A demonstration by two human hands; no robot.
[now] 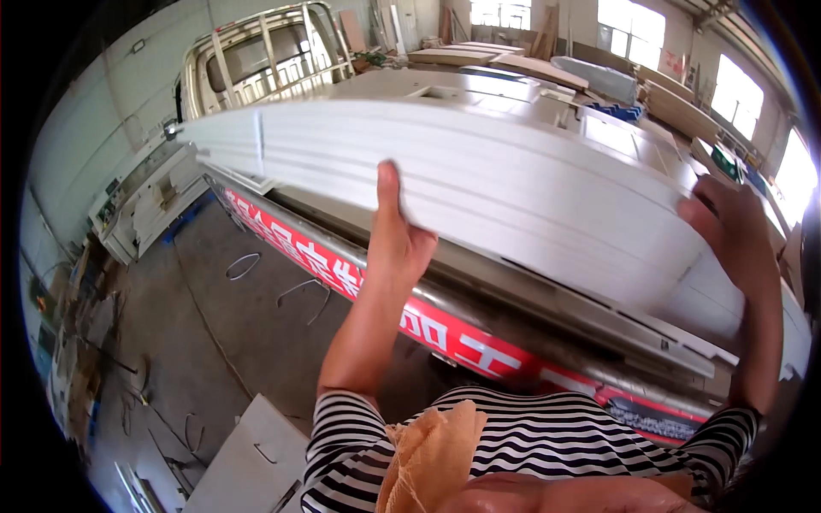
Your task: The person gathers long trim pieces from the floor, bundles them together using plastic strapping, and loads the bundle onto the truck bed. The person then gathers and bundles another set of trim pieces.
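A long white panel [505,179] with lengthwise grooves is tilted on edge across the truck bed in front of me. My left hand [400,231] is closed on its lower edge, thumb up against the grooved face and the other fingers hidden beneath. Toward the panel's right end, my right hand [729,218] grips the upper edge with bent fingers, slightly blurred. Close to the far left end, a narrow pale band crosses the panel. Under it, more white strips [676,346] lie along the side of the truck bed.
The truck's metal side rail [479,309] runs between me and the load, above a red banner. At the far left stands the cab guard frame [269,56]. White panels [616,141] lie beyond. Loose wires [244,266] and a white board [252,462] are on the floor.
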